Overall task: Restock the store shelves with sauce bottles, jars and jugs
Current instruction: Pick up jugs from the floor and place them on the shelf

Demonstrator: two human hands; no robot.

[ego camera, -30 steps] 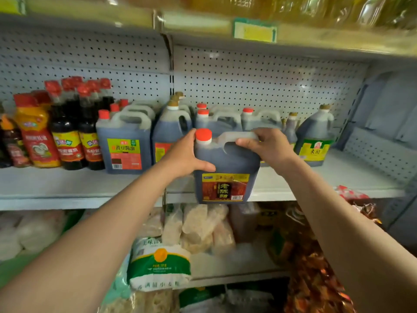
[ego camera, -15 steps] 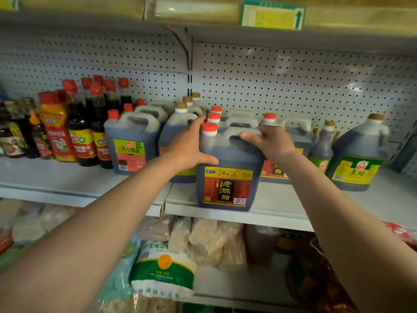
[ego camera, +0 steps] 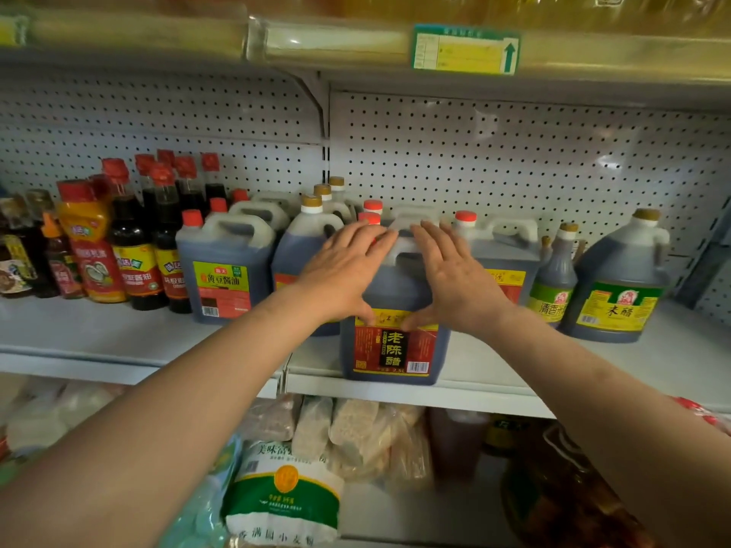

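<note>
Both hands are pressing flat on the dark vinegar jug [ego camera: 395,338], which is standing upright at the front edge of the middle shelf [ego camera: 118,342]. Left hand [ego camera: 348,267] w/ fingers [ego camera: 372,241] straight, released, lying over the jug's shoulder & red cap. Right hand [ego camera: 451,278] likewise, fingers outstretched over the white handle, not grasping. Soy sauce jug [ego camera: 223,278] is sitting just left; other jugs are standing right behind.

Head view: worn on my head, the only camera going.
Facing: forward and slightly down, straight at the pegboard back [ego camera: 514,160].
Nearness: arm's reach, the middle shelf [ego camera: 99,338] fills centre frame.
Edges: wide angle catches the shelf above and below.
</note>
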